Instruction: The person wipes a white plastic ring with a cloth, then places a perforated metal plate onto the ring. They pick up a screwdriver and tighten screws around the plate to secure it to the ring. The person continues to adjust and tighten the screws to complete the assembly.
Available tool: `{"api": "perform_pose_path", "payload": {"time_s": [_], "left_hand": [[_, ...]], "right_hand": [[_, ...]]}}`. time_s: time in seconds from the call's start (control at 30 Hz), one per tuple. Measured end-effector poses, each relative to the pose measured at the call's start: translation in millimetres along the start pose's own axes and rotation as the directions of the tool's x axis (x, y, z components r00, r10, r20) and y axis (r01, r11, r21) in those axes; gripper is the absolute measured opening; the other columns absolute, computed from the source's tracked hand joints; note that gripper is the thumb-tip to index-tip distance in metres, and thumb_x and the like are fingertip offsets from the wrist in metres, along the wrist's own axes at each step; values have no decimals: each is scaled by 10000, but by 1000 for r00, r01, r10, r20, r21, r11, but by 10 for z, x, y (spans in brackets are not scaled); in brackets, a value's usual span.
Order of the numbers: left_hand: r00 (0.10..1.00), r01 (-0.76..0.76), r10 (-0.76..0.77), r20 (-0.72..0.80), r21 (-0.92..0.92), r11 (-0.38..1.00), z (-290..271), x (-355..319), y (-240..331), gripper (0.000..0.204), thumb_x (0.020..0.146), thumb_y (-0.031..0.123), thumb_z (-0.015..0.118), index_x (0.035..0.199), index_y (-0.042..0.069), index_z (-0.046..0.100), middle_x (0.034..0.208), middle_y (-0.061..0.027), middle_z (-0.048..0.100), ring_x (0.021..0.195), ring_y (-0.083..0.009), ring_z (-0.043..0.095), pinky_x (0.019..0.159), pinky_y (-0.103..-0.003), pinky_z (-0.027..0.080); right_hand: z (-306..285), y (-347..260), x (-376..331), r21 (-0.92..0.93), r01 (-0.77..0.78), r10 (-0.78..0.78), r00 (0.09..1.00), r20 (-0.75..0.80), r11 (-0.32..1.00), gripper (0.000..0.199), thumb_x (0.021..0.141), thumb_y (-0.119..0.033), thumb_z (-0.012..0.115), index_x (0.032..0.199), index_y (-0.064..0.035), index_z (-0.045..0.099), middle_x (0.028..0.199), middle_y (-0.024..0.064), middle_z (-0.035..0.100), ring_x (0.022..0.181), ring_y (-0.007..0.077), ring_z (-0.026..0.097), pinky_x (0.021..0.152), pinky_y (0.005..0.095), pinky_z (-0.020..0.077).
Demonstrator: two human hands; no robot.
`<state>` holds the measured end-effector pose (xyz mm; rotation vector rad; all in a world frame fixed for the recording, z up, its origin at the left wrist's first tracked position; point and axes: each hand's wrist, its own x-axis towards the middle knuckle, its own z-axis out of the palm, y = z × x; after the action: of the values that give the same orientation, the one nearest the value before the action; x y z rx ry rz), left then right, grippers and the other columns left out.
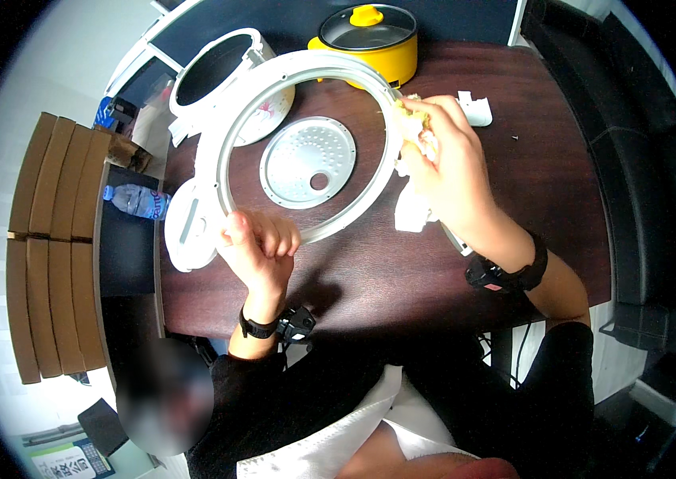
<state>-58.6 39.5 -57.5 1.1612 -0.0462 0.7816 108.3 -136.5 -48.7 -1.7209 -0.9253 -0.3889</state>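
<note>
My left hand [262, 246] is closed round the lower left of a white plastic ring [212, 164], which is held up tilted above the table. At the ring's right side, my right hand [456, 168] pinches a crumpled tissue [416, 134] with yellowish stains, pressed against the rim. A further white piece [411, 211] shows below that hand; whether it belongs to the tissue I cannot tell. Through the ring's opening a round grey metal plate [294, 164] with dimples and one hole is visible, lying on the table.
Behind the ring stands a white pot [274, 112] with a dark opening. A yellow electric pot [396, 62] with a glass lid is at the back of the brown table [545, 199]. White plastic parts [186, 227] lie left; a water bottle [138, 201] and cardboard boxes [51, 239] are beyond.
</note>
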Motion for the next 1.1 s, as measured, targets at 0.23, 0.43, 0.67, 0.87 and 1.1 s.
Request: {"api": "perform_pose_path", "payload": {"time_s": [0.23,0.43,0.67,0.87,1.1], "left_hand": [[997,-2,3,-72,21,1000,-36,11,-18,403,985,379,490,700,113,388,453,30,275,348,-83,270,328,-248,248],[994,89,-79,-79,135,987,-126,-3,-62,376,973,463,470,756,159,426,488,67,215,370,-75,194,351,-252,222],[986,165,-168,-4,202,965,-59,116,100,210,926,192,627,929,-9,568,561,5,483,437,-72,431,403,-240,355],[958,210,-275,83,449,869,105,243,329,269,865,163,702,1055,-21,653,669,20,568,491,-18,459,424,-178,337],[929,216,-327,174,465,859,138,280,346,304,856,171,711,1087,-17,651,675,24,575,500,-15,466,429,-173,337]], "right_hand": [[-29,-68,-125,-86,22,-12,993,116,996,328,780,-61,651,1074,27,536,1054,175,535,847,377,631,740,408,533],[-359,67,-90,1,-39,37,969,246,999,373,753,26,621,1118,3,548,1059,151,564,951,280,630,815,348,514],[-937,385,-40,-423,-65,189,948,257,904,358,786,-47,602,1136,-19,532,1062,147,561,961,325,616,817,381,484],[-1068,457,-307,-598,-88,437,768,468,796,426,823,-207,649,1188,-48,497,1092,147,514,948,360,606,806,424,497],[-1011,262,-98,-429,66,215,790,575,901,482,846,-276,667,1192,9,490,1131,176,508,1084,354,520,920,417,427]]}}
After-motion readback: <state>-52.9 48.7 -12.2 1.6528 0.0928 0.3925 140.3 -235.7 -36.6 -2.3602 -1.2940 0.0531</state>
